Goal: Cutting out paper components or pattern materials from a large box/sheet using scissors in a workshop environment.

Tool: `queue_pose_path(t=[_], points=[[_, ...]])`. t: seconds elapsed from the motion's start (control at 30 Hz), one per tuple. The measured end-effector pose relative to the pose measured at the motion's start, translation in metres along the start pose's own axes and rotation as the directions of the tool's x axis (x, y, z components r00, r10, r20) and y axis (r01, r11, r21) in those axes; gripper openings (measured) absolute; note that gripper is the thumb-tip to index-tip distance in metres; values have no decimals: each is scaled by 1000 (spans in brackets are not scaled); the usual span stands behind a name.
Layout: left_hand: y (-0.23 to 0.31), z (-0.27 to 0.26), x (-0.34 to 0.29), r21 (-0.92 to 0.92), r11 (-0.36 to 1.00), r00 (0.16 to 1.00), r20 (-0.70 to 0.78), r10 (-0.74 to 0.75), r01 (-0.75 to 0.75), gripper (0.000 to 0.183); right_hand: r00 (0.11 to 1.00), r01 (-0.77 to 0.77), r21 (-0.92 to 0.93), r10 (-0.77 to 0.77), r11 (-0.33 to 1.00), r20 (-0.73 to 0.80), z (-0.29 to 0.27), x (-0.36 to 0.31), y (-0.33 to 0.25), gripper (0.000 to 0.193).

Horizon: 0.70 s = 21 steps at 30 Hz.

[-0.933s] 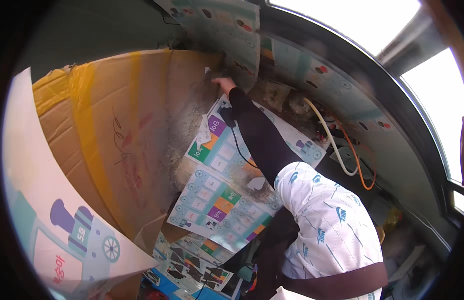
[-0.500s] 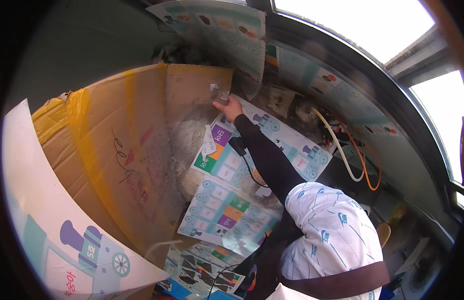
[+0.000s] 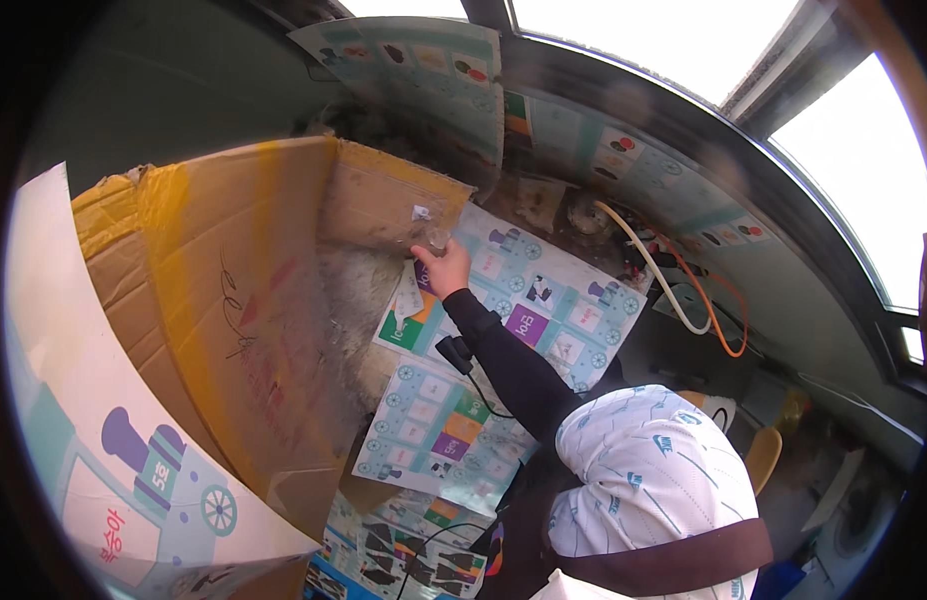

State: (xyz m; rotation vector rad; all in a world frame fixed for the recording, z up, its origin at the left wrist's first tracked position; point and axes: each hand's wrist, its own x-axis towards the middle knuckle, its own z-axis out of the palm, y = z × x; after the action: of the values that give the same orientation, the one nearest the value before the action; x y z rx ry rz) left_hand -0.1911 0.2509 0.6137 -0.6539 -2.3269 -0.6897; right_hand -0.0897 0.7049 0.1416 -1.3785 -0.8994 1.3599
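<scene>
My right hand [image 3: 445, 268] reaches out in a black sleeve, with white patterned cloth over the upper arm. Its thumb and fingers pinch a small clear, glassy-looking piece [image 3: 436, 238] whose exact kind I cannot make out. The pinch is just in front of the low far flap of a cardboard box [image 3: 378, 190]. Below the hand lies a printed sheet [image 3: 543, 290] in light blue, purple and green. A torn white paper tag [image 3: 408, 295] rests near its left edge. Beside my forearm is a small black device [image 3: 453, 352] on a thin cord. My left hand is out of view.
A second printed sheet [image 3: 433, 430] lies nearer me. The tall taped cardboard wall [image 3: 243, 300] stands at the left, with a white printed panel [image 3: 133, 500] in front. Cream and orange hoses [image 3: 673, 300] curve at the right, under windows [image 3: 653, 40].
My right hand has come back a little from the box's far flap, still pinching the clear piece. The whole view has shifted slightly.
</scene>
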Motion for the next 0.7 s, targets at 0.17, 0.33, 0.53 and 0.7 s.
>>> queue_pose_path(t=[0.17,0.33,0.53,0.7], points=[[6,-3,5,-31,999,996,-86,-33,30,26,1000,-14,108,16,994,-15,1,-20,9,33],[43,11,13,212,972,988,-92,122,-100,23,999,-41,219,39,975,14,1,-15,10,34],[40,17,30,294,952,984,174,34,-85,22,996,-86,230,86,969,10,-12,-18,17,28],[25,19,45,-18,966,960,-122,254,-258,21,998,-36,423,9,905,67,-16,-33,-12,23]])
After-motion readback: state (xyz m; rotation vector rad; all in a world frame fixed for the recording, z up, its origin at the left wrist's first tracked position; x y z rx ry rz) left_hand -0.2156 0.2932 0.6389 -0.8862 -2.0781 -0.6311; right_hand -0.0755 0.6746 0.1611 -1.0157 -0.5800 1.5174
